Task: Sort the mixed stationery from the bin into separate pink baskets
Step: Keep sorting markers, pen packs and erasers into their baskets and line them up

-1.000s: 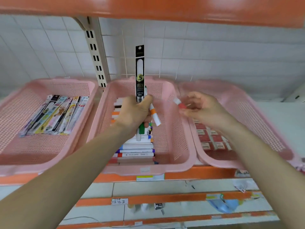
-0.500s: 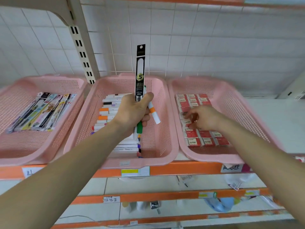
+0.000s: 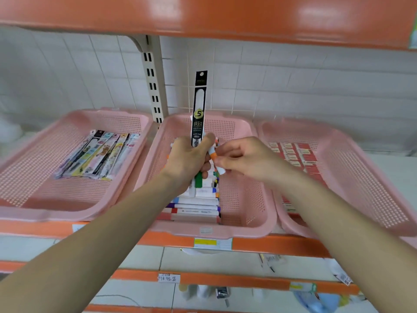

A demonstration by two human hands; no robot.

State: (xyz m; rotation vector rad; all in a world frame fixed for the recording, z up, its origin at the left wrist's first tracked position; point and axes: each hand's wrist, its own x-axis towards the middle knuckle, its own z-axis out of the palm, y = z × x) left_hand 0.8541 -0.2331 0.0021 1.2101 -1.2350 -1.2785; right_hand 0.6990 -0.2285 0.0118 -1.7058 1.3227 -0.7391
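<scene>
While my left hand grips the flat black pack, my right hand, back from the red boxes, pinches the round orange-banded marker

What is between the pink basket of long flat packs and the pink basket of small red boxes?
A third pink mesh basket, holding white markers, sits between them, as the head view shows.

The left basket, middle basket and right basket are pink, pierced in a fine grid. The pen pack is black and white with a yellow-green dot. The orange-banded marker is white. The stacked markers are white with mixed caps. The erasers are red and white. The shelf edge is orange.
</scene>
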